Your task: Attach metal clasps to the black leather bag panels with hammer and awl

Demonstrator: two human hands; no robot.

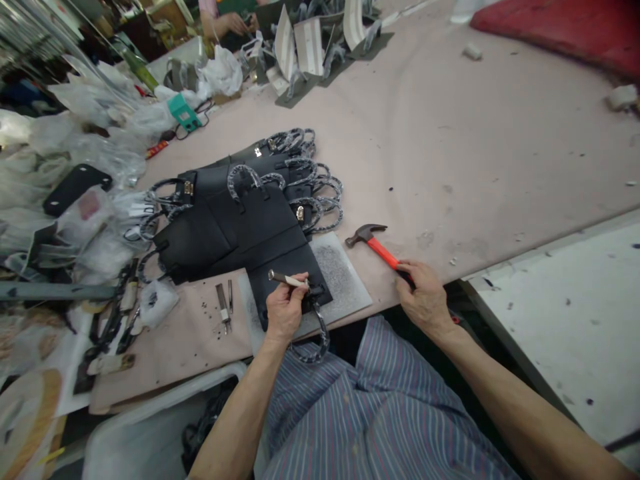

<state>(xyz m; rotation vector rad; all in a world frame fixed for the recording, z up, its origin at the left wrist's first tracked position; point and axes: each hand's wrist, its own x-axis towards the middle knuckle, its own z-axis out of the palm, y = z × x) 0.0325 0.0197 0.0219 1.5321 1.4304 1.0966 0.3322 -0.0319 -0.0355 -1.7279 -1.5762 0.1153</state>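
Note:
My left hand (285, 310) is closed around a punch-like metal tool (286, 277) with a pale wrapped section. The hand rests on the near end of a black leather bag panel (280, 267), beside a plastic-wrapped handle (320, 333) that hangs over the table edge. Under that panel lies a speckled grey board (340, 270). My right hand (423, 297) grips the black end of a claw hammer (381, 250) with an orange shaft. The hammer head is to the right of the board, low over or on the table; which one I cannot tell.
More black bag panels (215, 173) with wrapped handles lie stacked beyond. Loose metal tools (223, 310) sit at left, near a plastic bin (125, 427). Plastic bags (95, 147) crowd the left side. Grey pieces (310, 50) and another person's hand (233, 25) are at the back.

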